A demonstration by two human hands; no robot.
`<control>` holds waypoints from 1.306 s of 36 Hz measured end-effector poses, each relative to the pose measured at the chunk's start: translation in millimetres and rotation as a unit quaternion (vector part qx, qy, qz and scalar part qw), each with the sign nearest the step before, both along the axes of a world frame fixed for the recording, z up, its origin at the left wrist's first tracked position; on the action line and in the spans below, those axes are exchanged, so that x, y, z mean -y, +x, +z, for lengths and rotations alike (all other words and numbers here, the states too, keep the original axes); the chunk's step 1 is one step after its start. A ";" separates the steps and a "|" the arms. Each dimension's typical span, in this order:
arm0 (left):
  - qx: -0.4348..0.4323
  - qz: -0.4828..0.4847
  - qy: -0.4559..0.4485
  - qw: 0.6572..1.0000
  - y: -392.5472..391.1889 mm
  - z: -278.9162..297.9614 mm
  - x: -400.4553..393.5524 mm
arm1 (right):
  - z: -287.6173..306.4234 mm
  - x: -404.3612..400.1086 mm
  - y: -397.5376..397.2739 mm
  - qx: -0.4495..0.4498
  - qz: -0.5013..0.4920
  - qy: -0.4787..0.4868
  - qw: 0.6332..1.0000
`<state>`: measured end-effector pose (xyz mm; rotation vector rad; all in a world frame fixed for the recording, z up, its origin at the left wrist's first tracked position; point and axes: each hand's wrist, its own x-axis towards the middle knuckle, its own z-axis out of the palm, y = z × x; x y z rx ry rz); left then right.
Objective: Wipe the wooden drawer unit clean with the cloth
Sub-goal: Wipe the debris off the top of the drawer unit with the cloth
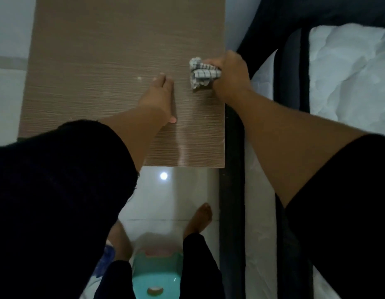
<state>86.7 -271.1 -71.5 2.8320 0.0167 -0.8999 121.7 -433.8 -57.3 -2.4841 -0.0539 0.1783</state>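
- A white quilted mattress [349, 78] in a dark bed frame [232, 190] is seen just right of the unit, a narrow gap left between them.
- The wooden drawer unit [105, 67] is viewed from above, its grained top bare apart from the hands and cloth.
- A glossy tiled floor [187, 186] is shown below its near edge, with a teal plastic stool [154, 275] between the person's feet.
- The left hand [159, 98] is laid flat and open on the top, nothing held.
- The right hand [228, 76] is closed around a bunched checked cloth [202, 73], pressed down near the right edge.
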 end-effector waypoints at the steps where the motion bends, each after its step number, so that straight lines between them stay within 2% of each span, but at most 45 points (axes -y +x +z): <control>1: -0.002 0.000 -0.001 1.000 0.4 -0.8 -0.7 | -6.0 0.8 8.2 -0.008 0.004 -0.009 1.000; 7: -0.004 -0.001 -0.004 1.000 1.5 -3.6 -2.4 | -27.2 5.2 41.3 -0.022 0.009 -0.016 1.000; 11: -0.004 0.015 -0.012 1.000 1.8 -7.1 -3.2 | -34.5 3.9 60.5 -0.058 -0.026 0.007 0.998; 14: -0.004 0.015 -0.016 1.000 2.1 -8.7 -4.3 | -38.0 7.6 59.6 -0.020 0.005 -0.054 0.998; 18: -0.005 0.017 -0.014 1.000 2.4 -9.1 -4.6 | -35.8 12.6 33.5 -0.021 0.074 -0.001 0.997; 20: -0.005 0.016 -0.012 1.000 2.4 -9.4 -4.5 | -35.5 14.1 21.0 -0.017 0.062 0.000 0.998; 25: 0.001 0.011 -0.005 1.000 2.6 -8.0 -3.6 | -38.1 11.5 -29.7 -0.078 0.034 0.015 0.996; 29: 0.007 0.001 -0.001 1.000 4.4 -8.2 -3.6 | -44.8 12.4 -81.9 -0.037 0.086 0.011 0.996; 39: 0.002 -0.041 0.025 0.999 -14.6 -4.7 -1.8 | -41.3 9.1 -177.0 -0.019 0.027 0.028 0.999; 43: -0.017 -0.095 0.060 0.993 -25.0 1.7 -13.6 | -31.7 -0.6 -198.6 -0.059 -0.014 0.013 0.998; 47: 0.002 -0.159 0.079 0.984 -36.2 22.2 -17.3 | -19.9 -3.6 -210.5 -0.083 -0.037 0.008 0.996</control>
